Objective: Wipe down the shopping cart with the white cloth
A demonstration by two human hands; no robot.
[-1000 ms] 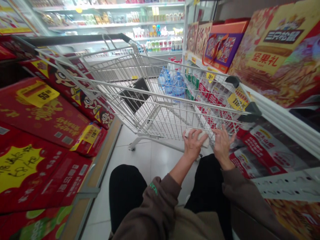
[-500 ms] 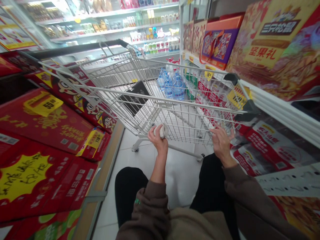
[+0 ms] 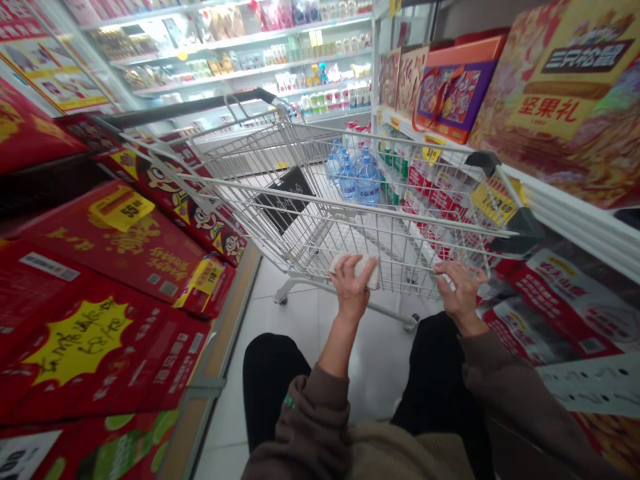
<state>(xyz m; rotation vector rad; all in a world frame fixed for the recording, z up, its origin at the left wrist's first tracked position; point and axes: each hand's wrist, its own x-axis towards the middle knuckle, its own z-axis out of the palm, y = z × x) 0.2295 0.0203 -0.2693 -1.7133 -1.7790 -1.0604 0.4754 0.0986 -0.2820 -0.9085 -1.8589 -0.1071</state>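
A wire shopping cart (image 3: 305, 198) stands sideways in front of me, its dark handle (image 3: 190, 107) at the upper left. My left hand (image 3: 353, 283) presses a folded white cloth (image 3: 369, 272) against the wires low on the cart's near side, fingers curled over it. To the right, my right hand (image 3: 460, 290) has its fingers bent round the lower wires near the cart's front corner. Inside the basket, toward the handle end, a black panel with light lettering (image 3: 284, 200) shows through the mesh.
Red gift boxes (image 3: 115, 247) with yellow price tags are stacked at my left. On the right, a shelf holds snack gift boxes (image 3: 555, 100) above packs of bottled water (image 3: 575, 293). Large blue water bottles (image 3: 367, 177) stand behind the cart, before a lit refrigerated shelf (image 3: 225, 47).
My left hand has slid right along the cart's lower wires with the cloth, its fingers now spread wider over it. My right hand stays at the front corner. The view has shifted slightly.
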